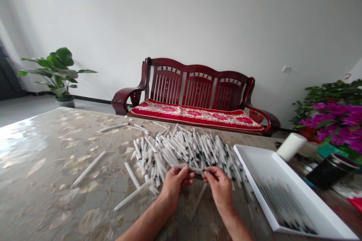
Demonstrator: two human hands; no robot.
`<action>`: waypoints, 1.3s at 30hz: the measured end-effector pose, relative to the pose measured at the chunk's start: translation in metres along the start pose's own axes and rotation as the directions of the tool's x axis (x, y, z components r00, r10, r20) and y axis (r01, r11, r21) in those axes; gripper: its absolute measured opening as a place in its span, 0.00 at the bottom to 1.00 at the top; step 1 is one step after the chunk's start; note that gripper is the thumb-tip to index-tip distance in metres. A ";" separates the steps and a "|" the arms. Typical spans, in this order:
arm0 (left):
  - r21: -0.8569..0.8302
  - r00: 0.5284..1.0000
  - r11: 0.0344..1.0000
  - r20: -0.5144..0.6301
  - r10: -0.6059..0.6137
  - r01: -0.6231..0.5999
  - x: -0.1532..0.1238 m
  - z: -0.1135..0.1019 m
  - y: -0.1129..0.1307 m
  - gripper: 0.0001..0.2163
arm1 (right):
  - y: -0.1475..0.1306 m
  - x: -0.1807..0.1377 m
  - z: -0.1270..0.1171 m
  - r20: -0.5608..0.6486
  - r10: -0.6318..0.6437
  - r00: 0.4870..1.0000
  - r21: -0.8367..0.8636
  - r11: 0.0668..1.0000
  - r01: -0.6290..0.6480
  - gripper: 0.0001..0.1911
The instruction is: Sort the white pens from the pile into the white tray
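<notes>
My left hand (175,183) and my right hand (219,185) meet over the table, both pinching one white pen (189,168) held level between them. The left fingers grip its barrel; the right fingers close on its right end. Just beyond the hands lies a big heap of white pen barrels and parts (181,147). A white tray (261,163) to the right holds a row of dark thin refills (283,203), blurred.
Loose white barrels (89,168) lie scattered on the marble table (42,165). At the right stand a white cylinder (291,147), a black jar (329,171) and purple flowers (336,122). A red wooden bench (198,96) and potted plant (58,73) stand beyond.
</notes>
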State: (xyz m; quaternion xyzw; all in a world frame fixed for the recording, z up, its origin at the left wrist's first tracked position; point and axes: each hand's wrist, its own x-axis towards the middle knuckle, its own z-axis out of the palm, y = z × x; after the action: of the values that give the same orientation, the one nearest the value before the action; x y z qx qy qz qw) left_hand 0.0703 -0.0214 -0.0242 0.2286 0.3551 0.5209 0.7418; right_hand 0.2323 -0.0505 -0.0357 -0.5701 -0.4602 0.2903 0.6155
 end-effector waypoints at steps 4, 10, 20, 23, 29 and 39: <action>0.019 1.000 1.000 0.008 0.019 -0.019 -0.001 0.000 0.000 0.19 | 0.003 0.001 0.000 0.000 -0.020 1.000 -0.038 0.999 0.020 0.14; 0.047 0.998 0.997 0.025 0.052 -0.053 -0.001 0.000 0.000 0.21 | 0.002 -0.001 0.002 -0.003 0.002 1.000 -0.035 0.999 -0.002 0.15; 0.097 0.994 0.990 0.025 0.103 -0.105 -0.001 0.001 0.001 0.25 | 0.001 0.000 -0.002 0.175 -0.193 0.966 -0.412 0.876 0.250 0.16; 0.090 0.995 0.991 0.037 0.097 -0.100 -0.003 0.002 -0.001 0.24 | -0.002 -0.003 0.001 0.172 -0.272 0.947 -0.507 0.800 0.322 0.22; 0.088 0.996 0.992 0.018 0.092 -0.093 -0.002 0.002 0.001 0.23 | -0.010 -0.007 0.002 0.166 -0.168 0.972 -0.467 0.855 0.228 0.28; 0.099 0.997 0.993 0.047 0.061 -0.065 -0.002 0.003 0.000 0.23 | -0.006 -0.008 0.003 0.121 -0.135 0.983 -0.398 0.901 0.172 0.28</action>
State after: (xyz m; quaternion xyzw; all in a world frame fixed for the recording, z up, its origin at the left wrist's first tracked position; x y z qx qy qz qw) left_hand 0.0723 -0.0231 -0.0222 0.2882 0.3573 0.5202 0.7201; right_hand 0.2249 -0.0572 -0.0316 -0.6339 -0.5813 0.1642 0.4831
